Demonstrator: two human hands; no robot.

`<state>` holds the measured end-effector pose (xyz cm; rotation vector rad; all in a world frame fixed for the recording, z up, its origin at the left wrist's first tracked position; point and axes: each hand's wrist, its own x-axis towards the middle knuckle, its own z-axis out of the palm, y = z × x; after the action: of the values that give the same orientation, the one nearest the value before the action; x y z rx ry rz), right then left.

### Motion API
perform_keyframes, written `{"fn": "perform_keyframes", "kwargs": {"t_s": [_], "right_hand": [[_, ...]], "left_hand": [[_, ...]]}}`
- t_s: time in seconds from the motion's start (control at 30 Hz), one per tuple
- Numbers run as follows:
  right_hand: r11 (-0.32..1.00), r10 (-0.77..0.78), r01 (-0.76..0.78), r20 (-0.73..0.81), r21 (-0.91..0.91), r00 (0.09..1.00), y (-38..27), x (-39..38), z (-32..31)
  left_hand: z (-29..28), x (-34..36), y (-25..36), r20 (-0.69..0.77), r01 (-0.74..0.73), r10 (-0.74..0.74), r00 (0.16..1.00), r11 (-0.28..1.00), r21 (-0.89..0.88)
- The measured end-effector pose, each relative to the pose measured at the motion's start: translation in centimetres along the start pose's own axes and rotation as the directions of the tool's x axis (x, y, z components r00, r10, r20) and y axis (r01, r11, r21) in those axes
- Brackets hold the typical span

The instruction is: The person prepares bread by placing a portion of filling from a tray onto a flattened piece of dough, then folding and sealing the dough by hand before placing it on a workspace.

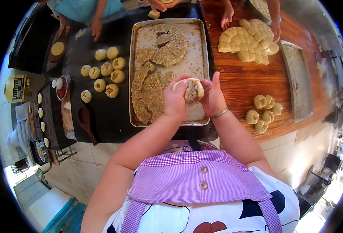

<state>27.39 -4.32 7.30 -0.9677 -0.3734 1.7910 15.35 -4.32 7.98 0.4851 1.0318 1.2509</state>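
A piece of dough wrapped partway round brown filling [192,93] is held between my two hands, over the lower right of a metal tray. My left hand [175,100] grips its left side, thumb pressed on the filling. Curled round the right edge are the fingers of my right hand [213,97], its thumb pointing up and away. The metal tray [199,25] carries a thick spread of brown minced filling [148,89], heaped in a round patch [173,50] at the far side.
Several filled dough balls [106,69] sit left on the black table; a wooden spoon [85,118] lies nearer. Rightward, the wooden table [233,85] bears clustered dough pieces [253,42], more filled balls [261,126] and a long tray [295,77]. Other people's hands [227,17] work along the far edge.
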Motion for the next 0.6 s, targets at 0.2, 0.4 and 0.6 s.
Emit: {"fn": "perform_keyframes", "kwargs": {"t_s": [0.2,0.4,0.6], "right_hand": [[0.992,0.085,-0.081,-0.034,0.101,0.996,1.2,0.9,0.9],[0.978,-0.083,0.103,-0.115,0.179,0.99,3.0,1.2,2.2],[0.994,-0.105,0.105,-0.023,0.028,0.994,1.2,1.4,1.4]], "left_hand": [[-0.8,2.6,-1.0,0.106,-0.186,0.157,0.982,0.908,0.376],[-2.2,2.5,0.3,0.323,0.057,-0.026,0.946,0.995,-0.086],[0.0,0.5,1.2,0.132,0.099,-0.082,0.988,0.987,-0.123]]}}
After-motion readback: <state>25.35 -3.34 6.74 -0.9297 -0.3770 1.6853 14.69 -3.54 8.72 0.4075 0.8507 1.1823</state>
